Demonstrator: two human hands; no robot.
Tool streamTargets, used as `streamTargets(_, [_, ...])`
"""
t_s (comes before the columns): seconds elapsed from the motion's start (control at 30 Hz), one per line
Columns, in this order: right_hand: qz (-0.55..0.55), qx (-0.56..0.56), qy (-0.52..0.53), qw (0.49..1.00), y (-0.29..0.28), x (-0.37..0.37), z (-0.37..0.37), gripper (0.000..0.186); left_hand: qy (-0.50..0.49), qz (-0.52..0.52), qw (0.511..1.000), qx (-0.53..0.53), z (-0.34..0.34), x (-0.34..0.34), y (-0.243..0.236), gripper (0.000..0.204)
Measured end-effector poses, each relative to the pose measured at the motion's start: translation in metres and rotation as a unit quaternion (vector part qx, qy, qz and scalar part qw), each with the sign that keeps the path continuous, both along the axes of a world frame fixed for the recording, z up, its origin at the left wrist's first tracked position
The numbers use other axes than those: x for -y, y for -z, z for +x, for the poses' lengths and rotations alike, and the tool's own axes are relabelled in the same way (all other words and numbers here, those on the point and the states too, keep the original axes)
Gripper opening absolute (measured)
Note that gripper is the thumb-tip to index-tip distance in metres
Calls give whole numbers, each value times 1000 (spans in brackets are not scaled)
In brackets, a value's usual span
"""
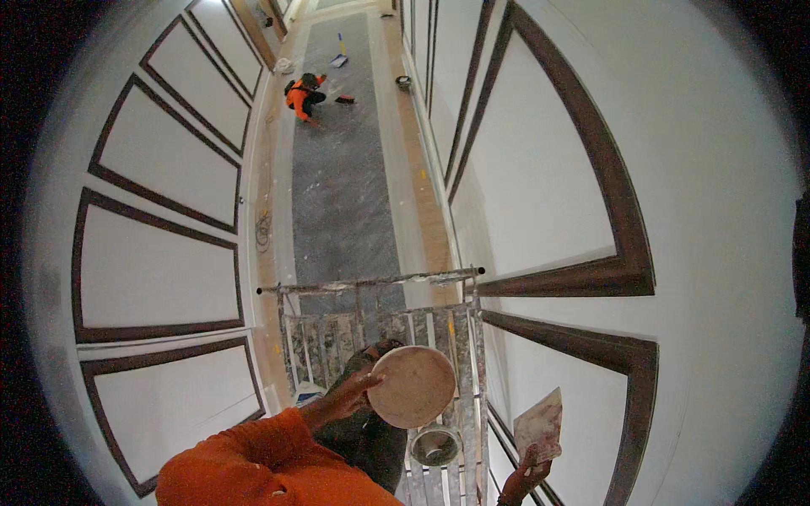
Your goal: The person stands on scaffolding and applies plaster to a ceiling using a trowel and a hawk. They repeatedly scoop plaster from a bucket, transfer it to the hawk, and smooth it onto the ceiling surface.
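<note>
In my left hand (pixel 353 393) is a round, shallow, pinkish-brown dish or disc (pixel 413 386), its near-left rim gripped by the closed fingers. Whether it has any depth is hard to tell. My right hand (pixel 526 477), low and to the right, grips a flat, rectangular putty blade (pixel 538 423), which points up beside the right wall. Pale smears mark the blade. Below the disc, a round metal bucket (pixel 435 446) rests on the slatted scaffold platform (pixel 472 363). My dark-trousered legs are partly hidden behind the left arm and disc.
A stained scaffold rail (pixel 371 282) crosses ahead, above the corridor floor (pixel 342 194). Panelled walls with dark mouldings flank both sides. Far ahead, a person in orange (pixel 304 96) crouches near a brush (pixel 344 99) and a blue dustpan (pixel 339 61). Cable (pixel 263 232) lies along the left.
</note>
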State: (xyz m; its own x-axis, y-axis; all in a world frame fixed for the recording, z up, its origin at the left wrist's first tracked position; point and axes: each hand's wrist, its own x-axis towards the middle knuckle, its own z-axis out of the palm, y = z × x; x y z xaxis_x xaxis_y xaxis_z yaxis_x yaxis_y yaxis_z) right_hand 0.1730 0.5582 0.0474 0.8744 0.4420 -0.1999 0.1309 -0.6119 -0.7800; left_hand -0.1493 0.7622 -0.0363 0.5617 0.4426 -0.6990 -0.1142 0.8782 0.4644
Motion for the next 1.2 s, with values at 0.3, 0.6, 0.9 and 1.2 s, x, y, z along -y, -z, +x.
streamTargets(0.3, [13,8,-18,1000,-10,-4,-9,37,-22,-20,1000,-3,-8,32,7,75])
streamTargets(0.6, [1,22,-12,1000,-3,1,-30,31,62,14,997,-34,-1,-6,-28,79])
streamTargets(0.9, [-65,127,-58,988,-24,17,-66,27,31,62,995,-78,50,-58,-72,80])
streamTargets(1.2, [-159,203,-335,906,-156,-104,-80,41,170,365,912,83,97,-94,-65,77])
